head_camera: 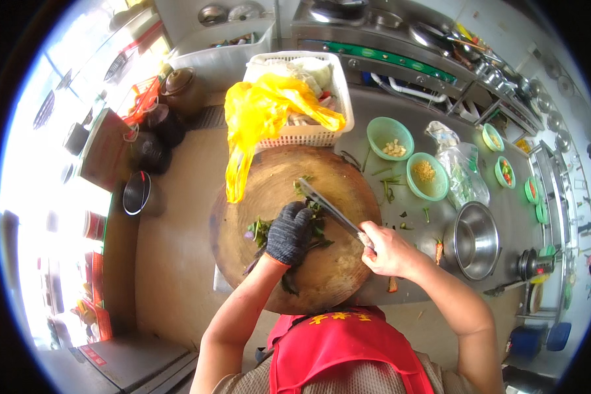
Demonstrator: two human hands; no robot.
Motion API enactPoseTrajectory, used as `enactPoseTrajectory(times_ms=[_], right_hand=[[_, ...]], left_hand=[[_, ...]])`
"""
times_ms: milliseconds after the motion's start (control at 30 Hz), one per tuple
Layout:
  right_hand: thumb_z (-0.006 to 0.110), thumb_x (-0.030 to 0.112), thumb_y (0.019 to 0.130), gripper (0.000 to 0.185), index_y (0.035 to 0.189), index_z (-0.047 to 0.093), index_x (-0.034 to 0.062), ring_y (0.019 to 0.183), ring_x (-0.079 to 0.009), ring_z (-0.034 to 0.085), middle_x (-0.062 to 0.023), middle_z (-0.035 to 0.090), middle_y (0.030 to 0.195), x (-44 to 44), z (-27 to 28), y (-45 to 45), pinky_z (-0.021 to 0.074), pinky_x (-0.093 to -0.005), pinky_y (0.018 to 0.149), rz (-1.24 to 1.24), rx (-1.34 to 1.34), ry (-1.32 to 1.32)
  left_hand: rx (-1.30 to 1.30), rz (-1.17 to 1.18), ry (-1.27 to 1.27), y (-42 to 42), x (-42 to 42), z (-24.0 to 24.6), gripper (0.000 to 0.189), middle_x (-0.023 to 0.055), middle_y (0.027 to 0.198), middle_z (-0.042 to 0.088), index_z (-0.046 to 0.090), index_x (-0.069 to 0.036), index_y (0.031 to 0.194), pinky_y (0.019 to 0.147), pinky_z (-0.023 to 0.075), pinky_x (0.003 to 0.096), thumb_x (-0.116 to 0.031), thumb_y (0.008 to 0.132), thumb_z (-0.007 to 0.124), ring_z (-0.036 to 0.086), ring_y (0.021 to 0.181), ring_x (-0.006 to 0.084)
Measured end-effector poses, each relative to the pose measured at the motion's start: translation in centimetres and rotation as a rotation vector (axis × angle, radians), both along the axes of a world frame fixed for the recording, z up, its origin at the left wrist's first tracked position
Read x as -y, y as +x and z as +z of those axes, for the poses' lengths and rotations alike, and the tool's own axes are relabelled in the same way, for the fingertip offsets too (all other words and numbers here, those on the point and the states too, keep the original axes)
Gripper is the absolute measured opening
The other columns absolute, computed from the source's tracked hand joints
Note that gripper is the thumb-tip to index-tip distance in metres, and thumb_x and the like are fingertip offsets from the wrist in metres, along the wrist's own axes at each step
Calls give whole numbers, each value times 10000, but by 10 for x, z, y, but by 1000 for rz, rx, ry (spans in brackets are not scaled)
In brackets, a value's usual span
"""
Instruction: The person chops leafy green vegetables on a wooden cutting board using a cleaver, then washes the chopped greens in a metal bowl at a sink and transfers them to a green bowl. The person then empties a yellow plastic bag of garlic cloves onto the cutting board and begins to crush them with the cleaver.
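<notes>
On a round wooden chopping block (344, 276) lies a bunch of dark leafy greens (261, 231). My left hand (290, 233), in a dark grey knitted glove, presses the greens down with bent fingers. My right hand (389, 249), bare, is closed around the handle of a cleaver (330, 209). The blade stands on edge just right of the gloved fingers, over the greens. A few cut bits (303, 184) lie by the blade's far end. The glove hides part of the bunch.
Beyond the block stands a white plastic basket (342, 93) with a yellow plastic bag (256, 113) draped over it. To the right are green bowls (390, 138) of chopped food, a clear plastic bag (465, 172), a steel basin (473, 241) and scattered stem pieces (388, 189).
</notes>
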State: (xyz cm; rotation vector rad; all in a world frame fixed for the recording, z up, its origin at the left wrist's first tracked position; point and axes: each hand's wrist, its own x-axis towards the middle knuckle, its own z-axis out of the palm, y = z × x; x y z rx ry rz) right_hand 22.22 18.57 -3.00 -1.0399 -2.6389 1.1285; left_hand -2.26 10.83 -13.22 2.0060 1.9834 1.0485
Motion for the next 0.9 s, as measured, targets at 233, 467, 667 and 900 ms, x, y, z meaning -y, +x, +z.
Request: enactPoseTrajectory(times_ms=[233,467,667,900], right_hand=[[597,47,929,166,937,435,11,637,-390,610,-184,572,697,-18,21,-9,481,-435,592,49,-108,94],[559,91,969,168,941,422,-2,637,-434,587,-229,563,683,-25,1,-38,459,-484,580,155,158,134],[566,95,964,182,925,422,-7,670,-431,602,-240,579,715,-26,12,-22,477,-469,600,96,-49,65],[565,102,956,182,953,412,2,672,-423,610,-219,585,715,-14,5,-37,473,-478,592,208,69,78]], left_hand=[[-35,-68,66,-2,4,-1,272,197,1112,643,673,-61,1049,862,526,499,-185,810,714,621,998,416],[-96,-22,154,2,2,-3,292,193,1061,663,679,-61,1057,860,497,505,-211,810,720,618,982,405],[56,10,71,5,10,3,295,189,1111,649,645,-55,1090,878,479,508,-239,860,665,600,1019,394],[53,21,195,5,9,-9,215,206,1010,634,647,-42,1009,820,504,500,-134,826,712,604,942,413]])
